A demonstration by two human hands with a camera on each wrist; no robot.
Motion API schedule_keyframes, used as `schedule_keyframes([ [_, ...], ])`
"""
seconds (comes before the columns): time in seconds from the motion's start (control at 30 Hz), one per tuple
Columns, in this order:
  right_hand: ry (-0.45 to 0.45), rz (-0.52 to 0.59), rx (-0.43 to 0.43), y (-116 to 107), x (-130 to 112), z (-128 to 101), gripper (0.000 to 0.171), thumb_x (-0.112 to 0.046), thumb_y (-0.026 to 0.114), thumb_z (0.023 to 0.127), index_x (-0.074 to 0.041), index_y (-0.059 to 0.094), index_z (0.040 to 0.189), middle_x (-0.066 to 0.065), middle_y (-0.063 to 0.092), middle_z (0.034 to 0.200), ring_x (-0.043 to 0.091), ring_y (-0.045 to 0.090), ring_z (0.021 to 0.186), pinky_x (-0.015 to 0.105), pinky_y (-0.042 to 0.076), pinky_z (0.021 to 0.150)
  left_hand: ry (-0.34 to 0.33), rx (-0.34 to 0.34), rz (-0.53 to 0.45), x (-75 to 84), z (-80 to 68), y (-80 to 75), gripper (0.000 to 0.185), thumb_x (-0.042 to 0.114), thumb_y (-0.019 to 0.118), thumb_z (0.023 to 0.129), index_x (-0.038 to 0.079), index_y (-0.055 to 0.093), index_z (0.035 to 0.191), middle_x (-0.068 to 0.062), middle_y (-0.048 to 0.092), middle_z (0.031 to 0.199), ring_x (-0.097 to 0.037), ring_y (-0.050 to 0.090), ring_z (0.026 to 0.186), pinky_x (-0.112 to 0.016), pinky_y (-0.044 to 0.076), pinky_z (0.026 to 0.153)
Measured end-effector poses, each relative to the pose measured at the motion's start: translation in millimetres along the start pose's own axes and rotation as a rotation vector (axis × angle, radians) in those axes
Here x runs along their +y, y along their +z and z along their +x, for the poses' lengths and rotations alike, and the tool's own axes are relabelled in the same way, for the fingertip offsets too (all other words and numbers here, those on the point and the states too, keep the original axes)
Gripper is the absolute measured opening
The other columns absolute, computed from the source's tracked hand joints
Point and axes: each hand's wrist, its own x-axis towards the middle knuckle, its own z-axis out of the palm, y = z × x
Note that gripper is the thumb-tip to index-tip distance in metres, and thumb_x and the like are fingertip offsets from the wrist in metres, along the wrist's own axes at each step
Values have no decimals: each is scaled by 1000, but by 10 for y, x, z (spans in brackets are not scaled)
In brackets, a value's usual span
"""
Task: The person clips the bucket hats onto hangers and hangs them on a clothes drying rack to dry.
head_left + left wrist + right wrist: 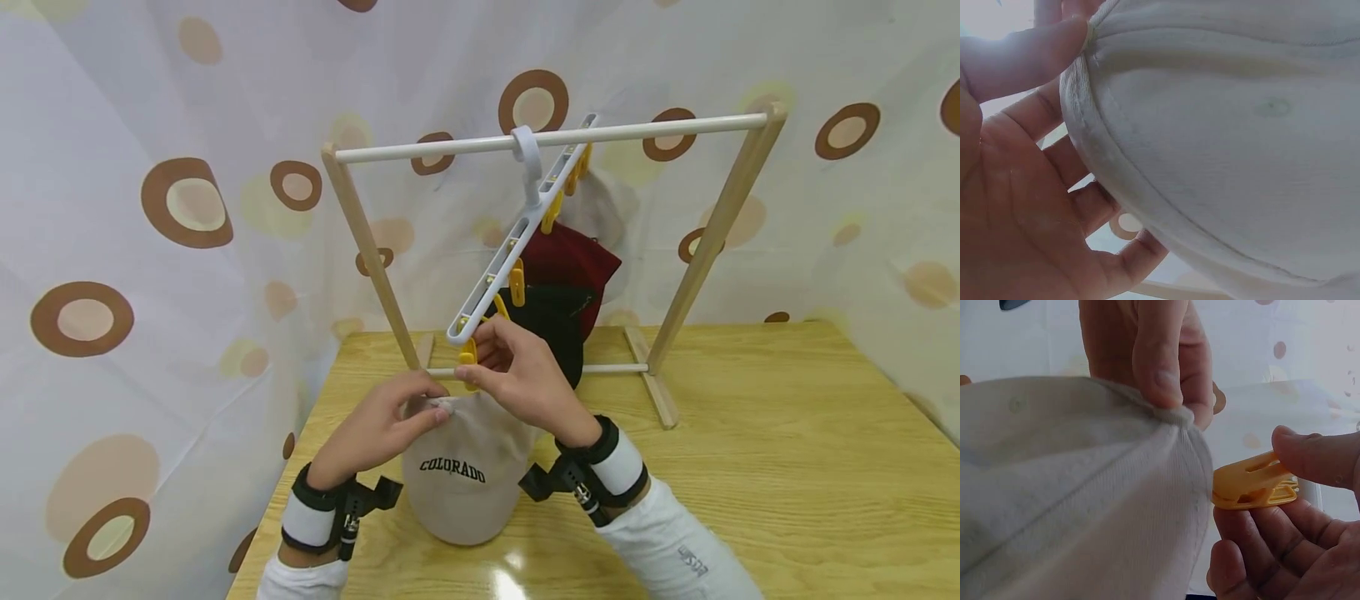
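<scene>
A beige cap (465,479) lettered COLORADO is held up over the wooden table (750,467). My left hand (390,425) pinches the cap's top edge (1094,81) between thumb and fingers; the right wrist view shows those fingers on the cloth (1085,506). My right hand (517,375) pinches a yellow clothes peg (1254,484) hanging from the near end of a white multi-clip hanger (517,242), right beside the cap's edge. A black cap (558,329) and a dark red cap (570,262) hang clipped on the hanger behind.
The hanger hooks over the white rail (555,137) of a small wooden rack (712,233) standing at the table's back. A spotted curtain (150,217) closes in behind and on the left. Bare table lies to the right.
</scene>
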Motion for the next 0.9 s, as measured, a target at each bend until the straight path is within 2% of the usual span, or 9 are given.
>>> schedule_keyframes([
  [0.2,7,43,1,-3,-17,3,24,-10,79,84,-6,61,100,10,69,91,13,64,72,24,55,67,21,6,5,-34,56,-40,11,15,69,92,14,72,103,-1,70,107,-15,60,101,-34,49,91],
  [0.53,41,141,12,-13,-16,-8,19,-7,77,84,-4,61,95,13,68,87,14,61,69,24,53,65,31,11,-30,-40,77,0,10,15,70,92,16,73,102,1,71,104,-11,59,97,-30,48,87],
  [0.77,102,242,-42,-41,-40,-1,16,-6,73,88,-5,61,97,12,70,91,14,66,71,30,57,69,58,30,-59,-25,85,31,11,11,70,91,13,72,101,-1,71,103,-11,60,97,-29,49,87],
  [0.9,100,284,-67,-66,-60,9,16,-4,73,87,-3,59,97,13,69,91,14,66,71,31,57,70,69,47,-73,-4,93,32,10,11,70,91,14,72,101,-1,70,104,-10,59,97,-28,49,86],
])
